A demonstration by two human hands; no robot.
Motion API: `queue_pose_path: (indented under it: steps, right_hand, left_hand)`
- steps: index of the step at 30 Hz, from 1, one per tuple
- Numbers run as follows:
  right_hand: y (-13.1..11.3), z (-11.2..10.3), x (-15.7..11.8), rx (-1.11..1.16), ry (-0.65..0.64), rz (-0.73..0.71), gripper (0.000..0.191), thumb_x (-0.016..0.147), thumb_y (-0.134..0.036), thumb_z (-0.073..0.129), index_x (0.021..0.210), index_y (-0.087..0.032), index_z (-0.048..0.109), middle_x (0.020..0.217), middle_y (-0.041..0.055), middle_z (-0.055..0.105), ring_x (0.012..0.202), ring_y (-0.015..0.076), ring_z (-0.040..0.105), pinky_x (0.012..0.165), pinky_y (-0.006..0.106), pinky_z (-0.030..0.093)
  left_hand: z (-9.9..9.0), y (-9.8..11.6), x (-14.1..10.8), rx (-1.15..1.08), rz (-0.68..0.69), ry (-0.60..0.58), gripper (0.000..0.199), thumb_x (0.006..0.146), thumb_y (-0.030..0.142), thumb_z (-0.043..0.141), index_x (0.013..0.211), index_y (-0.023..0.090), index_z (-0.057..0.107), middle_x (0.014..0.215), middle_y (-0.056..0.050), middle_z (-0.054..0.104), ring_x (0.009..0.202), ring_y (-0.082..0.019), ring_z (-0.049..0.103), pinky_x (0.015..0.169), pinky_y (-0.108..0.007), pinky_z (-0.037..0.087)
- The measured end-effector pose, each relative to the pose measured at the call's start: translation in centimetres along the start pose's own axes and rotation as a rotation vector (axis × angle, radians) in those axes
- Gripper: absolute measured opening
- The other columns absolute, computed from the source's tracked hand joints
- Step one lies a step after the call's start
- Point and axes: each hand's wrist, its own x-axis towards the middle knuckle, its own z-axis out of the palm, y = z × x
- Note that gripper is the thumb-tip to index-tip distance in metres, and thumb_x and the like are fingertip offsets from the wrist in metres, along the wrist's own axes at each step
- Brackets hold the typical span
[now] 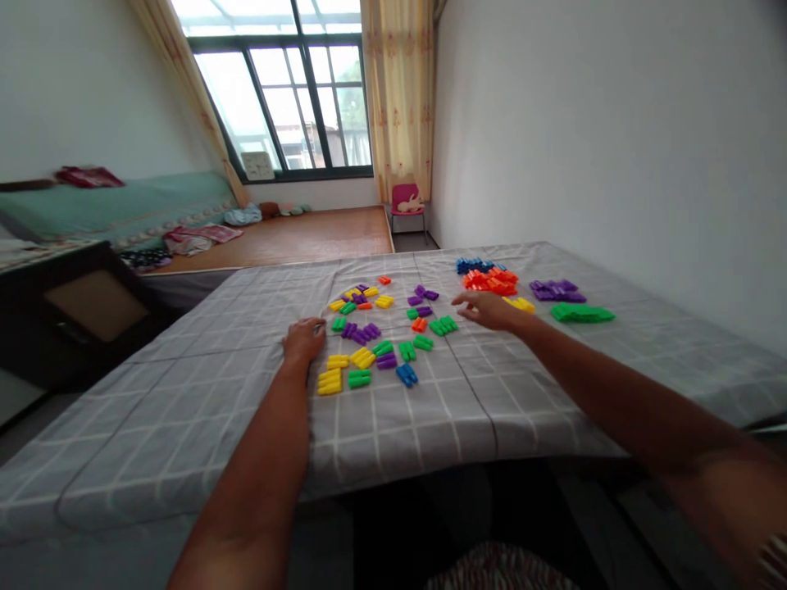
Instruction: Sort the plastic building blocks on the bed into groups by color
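Observation:
Small coloured plastic pieces that look like clothes pegs lie scattered on the grey checked cloth (234, 352). My left hand (304, 338) rests on the cloth at their left side, fingers loosely bent, beside a green piece (338, 324) and a purple cluster (361, 332). My right hand (485, 310) reaches in from the right with its fingers apart and nothing visible in them. Close to its fingertips lies a green group (443, 325). Behind it is an orange pile (490, 281), and a yellow group (520, 304) shows partly past the wrist.
Sorted by colour at the right are a blue pile (476, 265), a purple pile (557, 291) and a green pile (582, 312). Nearest the front edge sit yellow pieces (329, 382) and a blue piece (407, 375). A white wall (615, 147) borders the right side.

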Motion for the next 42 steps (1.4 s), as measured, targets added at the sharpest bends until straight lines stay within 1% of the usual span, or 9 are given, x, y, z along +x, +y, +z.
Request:
queue_pose_path:
  steps: [5, 10, 14, 17, 20, 22, 28, 35, 42]
  right_hand:
    - [-2.9, 3.1, 2.3, -0.024, -0.249, -0.018, 0.037, 0.084, -0.048, 0.057, 0.11, -0.024, 0.068, 0.101, 0.0073, 0.071, 0.1, 0.0225, 0.063, 0.088, 0.032, 0.046]
    - [-3.0, 1.7, 2.3, -0.114, -0.406, 0.151, 0.042, 0.084, -0.055, 0.055, 0.094, -0.017, 0.072, 0.089, 0.0085, 0.072, 0.081, 0.0211, 0.066, 0.07, 0.027, 0.047]
    - [-2.6, 0.0, 1.7, -0.07, -0.52, 0.332, 0.044, 0.091, -0.049, 0.045, 0.103, -0.014, 0.069, 0.085, 0.01, 0.073, 0.067, 0.018, 0.067, 0.065, 0.027, 0.048]
    - [-1.8, -0.8, 1.2, -0.002, -0.452, 0.132, 0.044, 0.086, -0.043, 0.056, 0.121, -0.017, 0.062, 0.112, 0.0106, 0.069, 0.089, 0.0202, 0.067, 0.079, 0.029, 0.048]
    - [-1.1, -0.7, 1.0, 0.084, -0.498, -0.189, 0.075, 0.067, -0.036, 0.076, 0.136, -0.025, 0.051, 0.14, 0.0072, 0.051, 0.121, 0.0243, 0.052, 0.099, 0.033, 0.04]
    - [-0.9, -0.2, 0.9, 0.086, -0.536, -0.254, 0.082, 0.061, -0.031, 0.079, 0.137, -0.025, 0.05, 0.141, 0.0076, 0.05, 0.123, 0.0256, 0.05, 0.101, 0.035, 0.038]
    - [-1.0, 0.5, -0.7, 0.102, -0.518, -0.081, 0.064, 0.066, -0.036, 0.076, 0.125, -0.019, 0.056, 0.12, 0.0092, 0.062, 0.092, 0.0194, 0.064, 0.079, 0.027, 0.048]
    - [-0.9, -1.3, -7.4, 0.014, -0.382, 0.109, 0.056, 0.066, -0.044, 0.073, 0.111, -0.015, 0.06, 0.105, 0.0089, 0.064, 0.086, 0.0201, 0.062, 0.07, 0.026, 0.047]
    - [8.1, -4.6, -14.2, -0.198, -0.236, 0.542, 0.047, 0.064, -0.049, 0.07, 0.097, -0.015, 0.065, 0.099, 0.0104, 0.067, 0.086, 0.024, 0.063, 0.07, 0.029, 0.048]
  left_hand:
    - [0.1, -0.1, 0.1, -0.02, 0.008, 0.009, 0.036, 0.086, 0.034, 0.046, 0.114, 0.029, 0.068, 0.13, -0.002, 0.061, 0.12, -0.027, 0.052, 0.096, -0.039, 0.045]
    - [0.1, 0.0, 0.3, -0.02, -0.006, 0.01, 0.036, 0.085, 0.033, 0.046, 0.113, 0.031, 0.068, 0.13, -0.002, 0.061, 0.12, -0.028, 0.052, 0.093, -0.042, 0.046]
    - [0.2, 0.0, 0.3, -0.015, 0.004, 0.013, 0.036, 0.085, 0.034, 0.046, 0.113, 0.03, 0.068, 0.13, -0.003, 0.061, 0.119, -0.029, 0.052, 0.094, -0.043, 0.046]
    - [0.2, 0.0, 0.3, -0.009, 0.021, 0.01, 0.037, 0.085, 0.034, 0.045, 0.115, 0.029, 0.067, 0.131, -0.003, 0.06, 0.12, -0.028, 0.052, 0.096, -0.043, 0.045]
    - [0.1, 0.0, 0.3, -0.007, 0.023, 0.004, 0.038, 0.086, 0.034, 0.044, 0.116, 0.029, 0.067, 0.131, -0.003, 0.06, 0.12, -0.028, 0.052, 0.096, -0.042, 0.045]
    - [0.0, 0.0, 0.3, -0.005, 0.018, -0.002, 0.039, 0.086, 0.034, 0.044, 0.116, 0.029, 0.067, 0.131, -0.004, 0.06, 0.12, -0.028, 0.052, 0.095, -0.042, 0.046]
    - [-0.2, 0.0, 0.3, 0.002, 0.015, -0.024, 0.041, 0.085, 0.035, 0.043, 0.118, 0.029, 0.066, 0.133, -0.004, 0.059, 0.121, -0.03, 0.052, 0.095, -0.045, 0.046]
    - [-0.2, -0.3, 0.9, 0.014, 0.009, -0.039, 0.041, 0.085, 0.038, 0.043, 0.119, 0.03, 0.066, 0.134, -0.003, 0.058, 0.121, -0.031, 0.052, 0.095, -0.045, 0.047]
    - [0.0, -0.5, 1.4, 0.054, 0.004, -0.057, 0.043, 0.083, 0.04, 0.046, 0.121, 0.03, 0.064, 0.134, -0.005, 0.058, 0.119, -0.033, 0.054, 0.092, -0.044, 0.049]
